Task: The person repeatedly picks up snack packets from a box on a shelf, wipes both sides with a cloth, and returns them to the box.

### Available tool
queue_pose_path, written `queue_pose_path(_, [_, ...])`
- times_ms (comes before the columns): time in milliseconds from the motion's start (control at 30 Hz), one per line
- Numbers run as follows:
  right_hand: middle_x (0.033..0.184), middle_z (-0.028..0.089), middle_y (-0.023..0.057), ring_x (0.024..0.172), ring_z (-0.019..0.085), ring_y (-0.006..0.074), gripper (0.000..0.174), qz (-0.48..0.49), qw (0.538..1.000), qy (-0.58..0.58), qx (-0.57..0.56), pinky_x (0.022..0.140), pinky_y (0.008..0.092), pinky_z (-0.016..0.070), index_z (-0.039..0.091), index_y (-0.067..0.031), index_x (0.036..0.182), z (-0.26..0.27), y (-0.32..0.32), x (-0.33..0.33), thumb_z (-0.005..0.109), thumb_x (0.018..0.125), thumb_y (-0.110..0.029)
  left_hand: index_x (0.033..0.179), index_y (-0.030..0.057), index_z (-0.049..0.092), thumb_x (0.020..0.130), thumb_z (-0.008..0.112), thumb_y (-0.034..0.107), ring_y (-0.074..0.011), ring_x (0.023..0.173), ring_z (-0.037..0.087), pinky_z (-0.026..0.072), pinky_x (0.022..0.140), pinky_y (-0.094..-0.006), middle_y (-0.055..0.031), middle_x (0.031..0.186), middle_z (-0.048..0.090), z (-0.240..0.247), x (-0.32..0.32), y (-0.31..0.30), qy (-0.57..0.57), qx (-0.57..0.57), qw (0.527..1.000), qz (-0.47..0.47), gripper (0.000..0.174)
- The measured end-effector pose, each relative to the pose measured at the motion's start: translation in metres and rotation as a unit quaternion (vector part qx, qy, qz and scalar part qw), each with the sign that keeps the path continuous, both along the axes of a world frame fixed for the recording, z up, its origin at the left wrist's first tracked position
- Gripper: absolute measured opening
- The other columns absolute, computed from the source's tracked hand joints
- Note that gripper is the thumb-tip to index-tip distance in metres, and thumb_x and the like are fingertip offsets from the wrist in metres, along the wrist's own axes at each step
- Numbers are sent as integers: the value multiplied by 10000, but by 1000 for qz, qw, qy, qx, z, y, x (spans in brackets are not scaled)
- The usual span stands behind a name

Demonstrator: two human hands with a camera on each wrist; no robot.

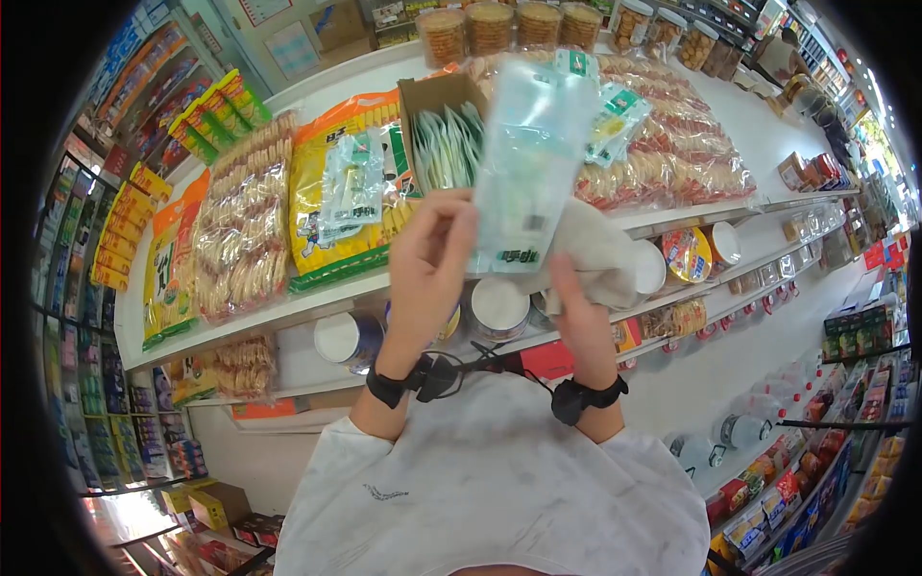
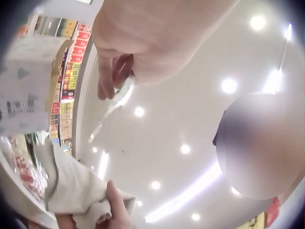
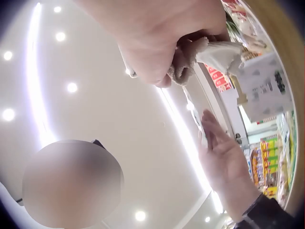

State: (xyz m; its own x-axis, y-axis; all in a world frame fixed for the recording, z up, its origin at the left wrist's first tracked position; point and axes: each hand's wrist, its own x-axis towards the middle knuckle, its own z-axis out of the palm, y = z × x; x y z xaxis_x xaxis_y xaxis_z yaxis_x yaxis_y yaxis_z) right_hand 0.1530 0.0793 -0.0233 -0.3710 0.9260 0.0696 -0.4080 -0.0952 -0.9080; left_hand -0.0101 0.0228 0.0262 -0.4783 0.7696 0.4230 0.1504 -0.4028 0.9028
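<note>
My left hand (image 1: 432, 254) pinches a clear and pale green plastic packet (image 1: 535, 144) by its edge, above the white shelf. In the left wrist view the packet (image 2: 114, 107) appears edge-on, thin and slightly bent below the fingers. A bunched light grey cloth (image 1: 600, 250) is gripped in my right hand (image 1: 584, 312), just right of the packet. The right wrist view has the cloth (image 3: 217, 55) folded within the curled fingers. Behind the left hand stands an open cardboard box (image 1: 442, 91) filled with similar packets standing upright. The held packet overlaps its right side in the head view.
Similar packets lie on a yellow bag (image 1: 312, 216) at left and on bagged snacks (image 1: 672, 144) at right. Jars of biscuits (image 1: 488, 29) line the back. Tubs (image 1: 499, 305) stand on the lower shelf, close beneath my hands.
</note>
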Motion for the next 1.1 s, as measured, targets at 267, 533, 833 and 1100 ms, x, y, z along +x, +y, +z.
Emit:
queue_pose_path(267, [1020,651,49,947,569,93,321,75,974,-145,160,822,285,483,576,7,1207,-2,-6,-22,679,922,-98,1373,-14,443,1008,530,115,-140,1125,564,470,938,-296,-99,1322,545,-11,3,-15,-210,-4,974,-79,398])
queue_pose_path(533, [1360,457,236,1225,480,334,630,-58,929,-209,301,1018,386,394,360,75,1406,6,-20,-37,647,881,-121,1437,0,389,1019,492,144,-172,1162,573,453,993,-323,-111,1325,560,0,7,-11,-302,68,951,-17,454])
queue_pose_path(833, [1559,27,364,1443,51,554,946,4,846,-194,496,1166,539,156,110,104,1505,12,-25,-49,489,925,-540,1537,27,259,1037,358,138,-229,1457,259,178,1179,-334,-104,1600,255,11,17,-25,17,-3,989,-149,521])
queue_pose_path(1100, [1539,294,243,1423,262,464,645,-90,806,-219,542,1156,572,168,442,-60,1449,27,1,-40,596,882,-327,1512,-15,265,1003,425,54,-263,1422,333,249,1146,-350,-147,1538,360,-17,23,-34,2,-71,982,-176,538])
